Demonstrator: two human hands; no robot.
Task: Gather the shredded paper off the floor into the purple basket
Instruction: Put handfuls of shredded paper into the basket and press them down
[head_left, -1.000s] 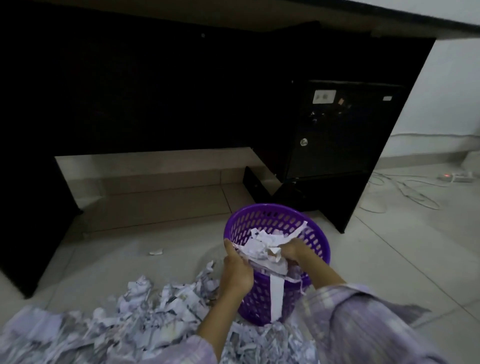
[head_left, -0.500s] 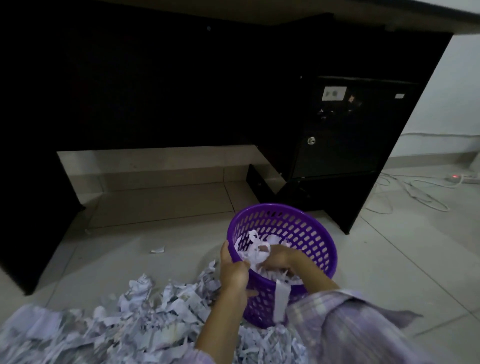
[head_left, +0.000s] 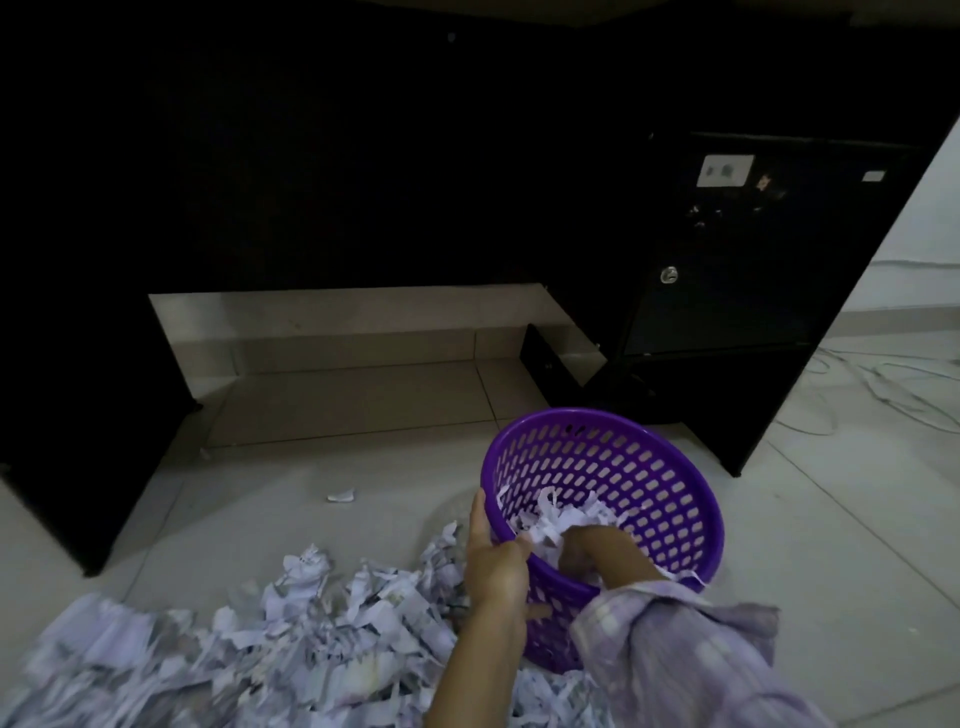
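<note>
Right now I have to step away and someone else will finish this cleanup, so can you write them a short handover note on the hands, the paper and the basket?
Left hand: grips the near rim of the round purple perforated plastic basket, steadying it.
Right hand: down inside the basket among the shreds; whether it grips any cannot be told.
Done: some white shredded paper is in the basket, which stands on the pale tiled floor.
Left: the big pile of shredded paper on the floor left of the basket, plus one stray scrap farther out toward the black desk.
</note>
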